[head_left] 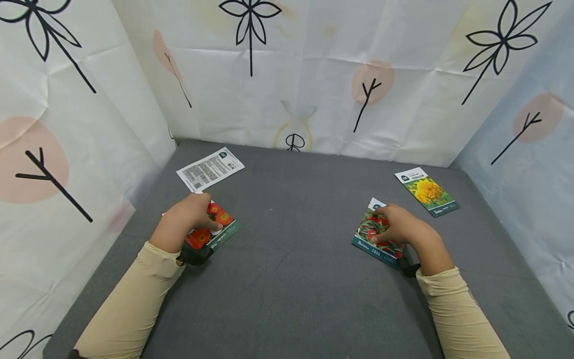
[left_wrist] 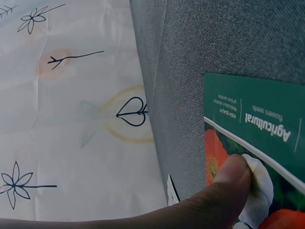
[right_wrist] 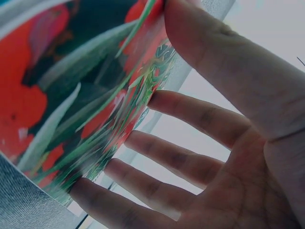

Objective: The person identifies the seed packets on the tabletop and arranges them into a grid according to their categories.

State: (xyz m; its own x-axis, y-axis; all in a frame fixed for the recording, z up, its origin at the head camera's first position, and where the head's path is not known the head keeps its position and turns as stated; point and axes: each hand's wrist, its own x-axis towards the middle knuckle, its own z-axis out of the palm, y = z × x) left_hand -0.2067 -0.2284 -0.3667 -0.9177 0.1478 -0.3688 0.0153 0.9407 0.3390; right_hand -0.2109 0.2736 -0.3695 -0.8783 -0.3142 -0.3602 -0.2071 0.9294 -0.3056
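Note:
My left hand (head_left: pixel 186 219) grips a seed packet with orange-red poppies (head_left: pixel 225 218) on the left of the table. The left wrist view shows the thumb (left_wrist: pixel 217 191) pressed on the printed front, below a green band (left_wrist: pixel 252 102) reading "Agricultural"; the other fingers are hidden. On the right, my right hand (head_left: pixel 405 229) holds a seed packet with red flowers and green leaves (head_left: pixel 364 232). In the right wrist view its thumb (right_wrist: pixel 200 38) lies at one edge and the fingertips (right_wrist: pixel 88 191) along another, with the packet bowed between them.
A white packet (head_left: pixel 211 169), text and barcode side up, lies just beyond my left hand. Beyond my right hand lies a yellow-flower seed packet (head_left: pixel 427 192). Patterned white cloth walls (head_left: pixel 305 99) border the grey table (head_left: pixel 287 264) at the back and sides.

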